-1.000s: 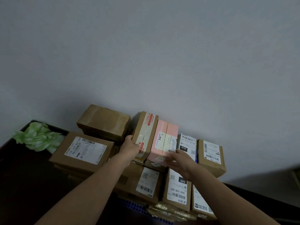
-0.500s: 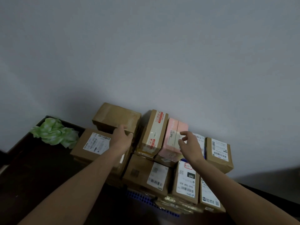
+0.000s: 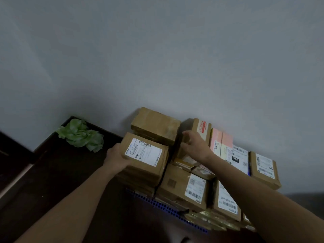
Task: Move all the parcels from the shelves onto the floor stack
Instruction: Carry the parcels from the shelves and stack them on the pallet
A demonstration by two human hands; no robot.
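Observation:
A stack of several parcels stands against the grey wall. My left hand [image 3: 116, 159] grips the near left edge of a brown labelled parcel [image 3: 145, 155] on top of the stack's left side. My right hand [image 3: 195, 146] reaches over the gap beside it, fingers spread, in front of an upright brown box with red tape [image 3: 202, 128]. Behind sits a plain brown parcel [image 3: 155, 125]. A pink box [image 3: 220, 142] stands to the right, then white-labelled parcels [image 3: 239, 158] and a brown box [image 3: 263, 169].
A crumpled green bag [image 3: 80, 135] lies on the dark floor [image 3: 61, 172] at the left by the wall. A blue perforated crate edge [image 3: 166, 206] shows under the stack. Lower parcels [image 3: 185, 188] fill the front row.
My left hand left the red-taped box and moved left onto the labelled parcel's edge. My right hand left the pink box and reached left toward the red-taped box. The view shifted left.

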